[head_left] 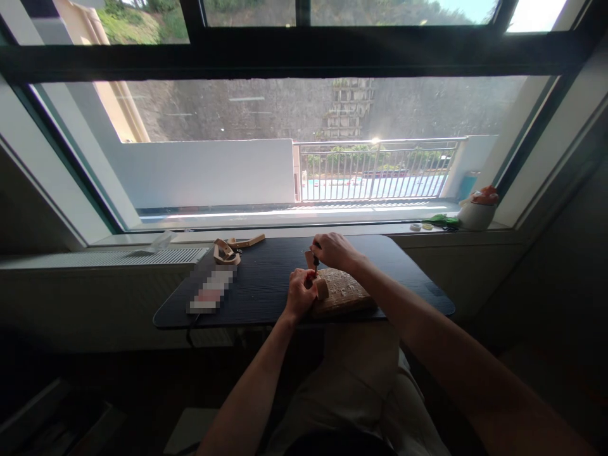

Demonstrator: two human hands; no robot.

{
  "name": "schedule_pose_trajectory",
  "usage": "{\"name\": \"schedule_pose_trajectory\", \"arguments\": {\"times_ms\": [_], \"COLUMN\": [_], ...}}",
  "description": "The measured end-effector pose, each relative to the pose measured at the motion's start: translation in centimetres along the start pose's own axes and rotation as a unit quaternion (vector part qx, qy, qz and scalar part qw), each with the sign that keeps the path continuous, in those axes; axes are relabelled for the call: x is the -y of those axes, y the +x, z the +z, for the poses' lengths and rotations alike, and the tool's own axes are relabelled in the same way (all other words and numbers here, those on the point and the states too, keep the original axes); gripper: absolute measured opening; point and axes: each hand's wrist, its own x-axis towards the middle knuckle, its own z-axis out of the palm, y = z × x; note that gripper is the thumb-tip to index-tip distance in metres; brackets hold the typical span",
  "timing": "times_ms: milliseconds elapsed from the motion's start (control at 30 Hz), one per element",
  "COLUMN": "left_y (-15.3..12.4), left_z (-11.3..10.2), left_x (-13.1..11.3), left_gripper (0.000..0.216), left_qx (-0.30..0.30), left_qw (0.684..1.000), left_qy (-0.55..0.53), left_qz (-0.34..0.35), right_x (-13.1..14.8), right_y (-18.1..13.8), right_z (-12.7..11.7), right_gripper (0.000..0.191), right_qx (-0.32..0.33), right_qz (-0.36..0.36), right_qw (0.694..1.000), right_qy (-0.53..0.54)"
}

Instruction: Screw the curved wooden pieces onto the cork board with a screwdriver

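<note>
My right hand (338, 251) is closed around the top of a thin, dark upright tool (316, 261), its tip pointing down; the exact kind is too small to tell. Close below it, the fingers of my left hand (300, 295) pinch a tan strap (322, 289) that looks like leather. The strap curls over the left edge of a thick wooden board (349, 290), and another part of it rises behind the tool. Whether the tool's tip touches the strap is hidden by my fingers. Pale marks cover the board's top.
On the dark table (266, 291), a coiled tan strap (227, 252) lies at the back left. A blurred-out flat object (212, 290) is at the left. The windowsill holds a white pot (476, 215) and small round items (415, 227). A radiator (156, 256) stands left.
</note>
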Motion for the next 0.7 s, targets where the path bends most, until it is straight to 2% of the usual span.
{"name": "schedule_pose_trajectory", "arguments": {"times_ms": [133,400,700], "left_y": [0.0,0.0,0.0], "left_z": [0.0,-0.3,-0.1], "left_x": [-0.1,-0.4,-0.1], "left_gripper": [0.015,0.014,0.015], "left_qx": [0.002,0.005,0.005], "left_qw": [1.000,1.000,1.000], "left_qy": [-0.002,-0.001,-0.003], "left_qz": [0.000,0.000,-0.005], "right_x": [0.3,0.6,0.8], "right_y": [-0.4,-1.0,0.1], "right_z": [-0.4,-1.2,0.2], "right_gripper": [0.035,0.033,0.038], "right_qx": [-0.004,-0.006,-0.012], "right_qz": [-0.002,-0.067,-0.011], "right_qw": [1.000,0.998,1.000], "right_qy": [-0.014,-0.020,-0.026]}}
